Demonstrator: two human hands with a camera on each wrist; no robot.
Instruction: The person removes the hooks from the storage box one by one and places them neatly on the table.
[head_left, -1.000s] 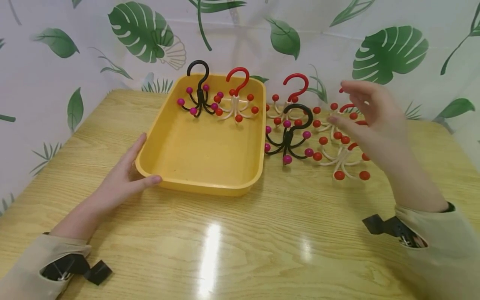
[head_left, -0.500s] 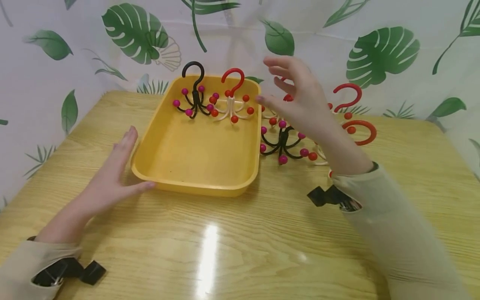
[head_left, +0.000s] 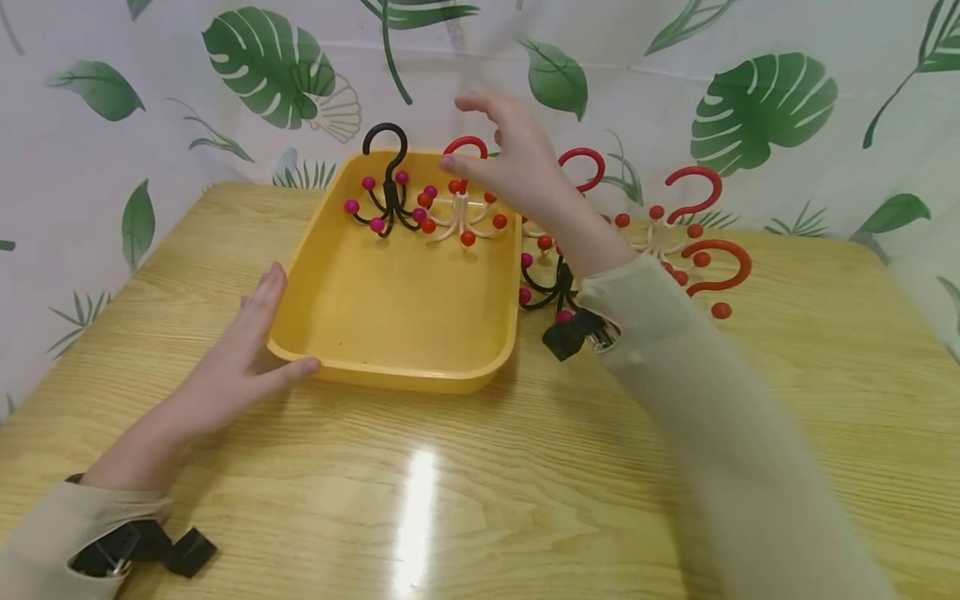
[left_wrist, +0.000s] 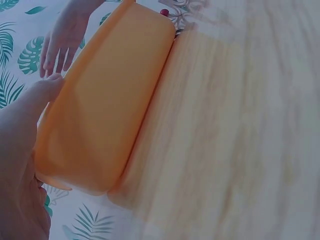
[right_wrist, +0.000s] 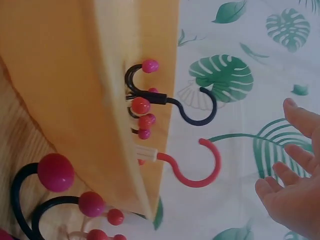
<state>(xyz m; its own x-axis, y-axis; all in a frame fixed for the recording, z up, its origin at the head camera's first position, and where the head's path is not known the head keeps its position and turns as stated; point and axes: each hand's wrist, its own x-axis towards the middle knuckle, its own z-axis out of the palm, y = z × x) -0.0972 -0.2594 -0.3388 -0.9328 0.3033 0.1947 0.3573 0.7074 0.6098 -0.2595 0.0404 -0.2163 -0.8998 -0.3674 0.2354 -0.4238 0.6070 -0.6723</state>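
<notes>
A yellow tray [head_left: 405, 379] holds two multi-arm hook hangers at its back end: a black hanger [head_left: 390, 196] with magenta balls and a cream hanger [head_left: 461, 212] with red balls and a red hook. My left hand [head_left: 225, 367] is at the tray's front left corner, thumb along the front rim and fingers extended along the left side. My right hand [head_left: 517, 162] holds nothing, its fingers spread and slightly bent over the tray's back right side. It partly covers the red hook in the head view; the right wrist view shows the fingers apart from that red hook [right_wrist: 217, 165].
Right of the tray, a second black hanger [head_left: 558, 287] is partly hidden by my right sleeve. Several cream hangers with red hooks [head_left: 727, 258] stand close together behind it on the wooden table [head_left: 337, 483]. A leaf-patterned cloth [head_left: 637, 83] hangs behind.
My right hand has moved left from the hangers beside the tray to above the tray's back. My left hand drew slightly off the corner, then came back to it.
</notes>
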